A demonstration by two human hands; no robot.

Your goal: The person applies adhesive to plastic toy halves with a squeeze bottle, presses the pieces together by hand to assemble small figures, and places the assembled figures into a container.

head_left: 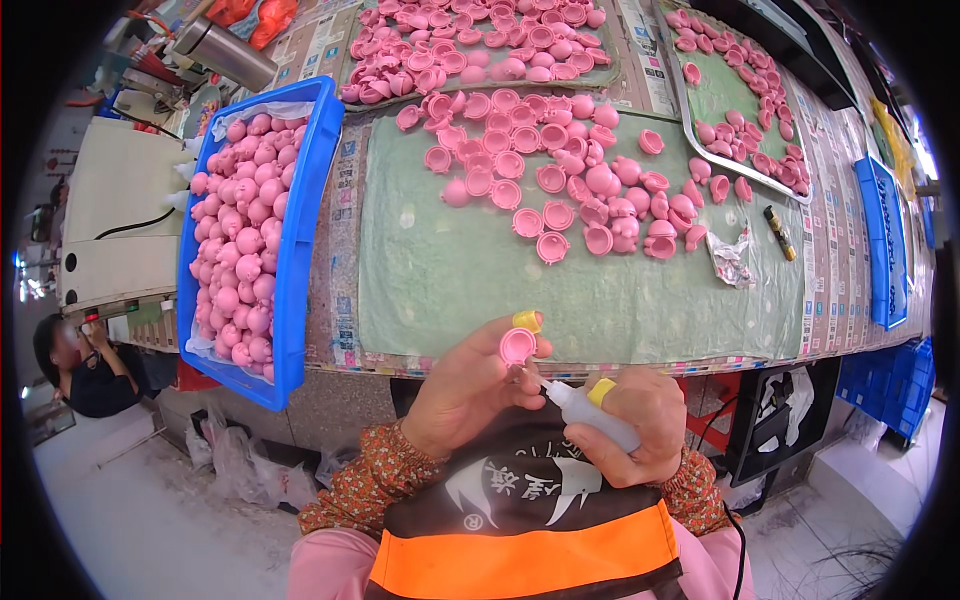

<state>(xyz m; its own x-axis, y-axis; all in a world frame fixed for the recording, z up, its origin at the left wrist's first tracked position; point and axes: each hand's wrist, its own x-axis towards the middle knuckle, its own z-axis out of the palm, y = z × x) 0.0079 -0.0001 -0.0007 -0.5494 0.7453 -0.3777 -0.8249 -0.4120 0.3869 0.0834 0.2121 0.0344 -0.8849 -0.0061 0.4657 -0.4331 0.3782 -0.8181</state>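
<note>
A small pink plastic half-shell point(517, 346) is pinched in my left hand point(462, 385), its hollow side facing up. My right hand point(637, 425) is wrapped round a white squeeze bottle point(592, 416) with a thin nozzle. The nozzle tip points at the lower rim of the half-shell; whether it touches, I cannot tell. Yellow tape is wound on a finger of each hand. Beyond my hands, many loose pink half-shells point(557, 215) and round pieces lie on a green cloth point(440, 290).
A blue crate point(290, 330) full of pink balls stands at the left. More pink pieces fill a far tray and a metal-edged tray point(745, 180) at the right. A crumpled wrapper point(731, 258), a dark tube point(779, 233) and a steel flask point(226, 54) lie about. Another person point(95, 365) sits far left.
</note>
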